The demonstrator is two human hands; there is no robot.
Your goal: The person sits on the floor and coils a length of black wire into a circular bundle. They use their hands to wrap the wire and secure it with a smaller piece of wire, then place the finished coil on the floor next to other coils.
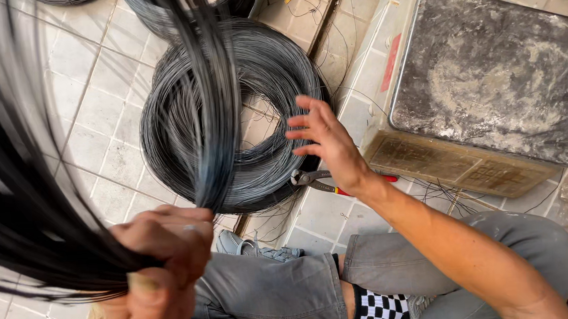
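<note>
Close under the camera, a bundle of dark wire strands [208, 118] is clenched in the left hand [162, 268], raised above the tiled floor [101, 112]. The right hand [326, 143] is held with fingers spread and released over a wire coil [271, 67]; red-handled pliers [319, 180] are seen just beside it, near a dusty scale [491, 72].

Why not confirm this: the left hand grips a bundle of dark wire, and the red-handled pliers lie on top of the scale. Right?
Not quite. In the head view the left hand does grip the wire bundle, but the red-handled pliers lie on the tiled floor beside the scale, under the right hand.
</note>
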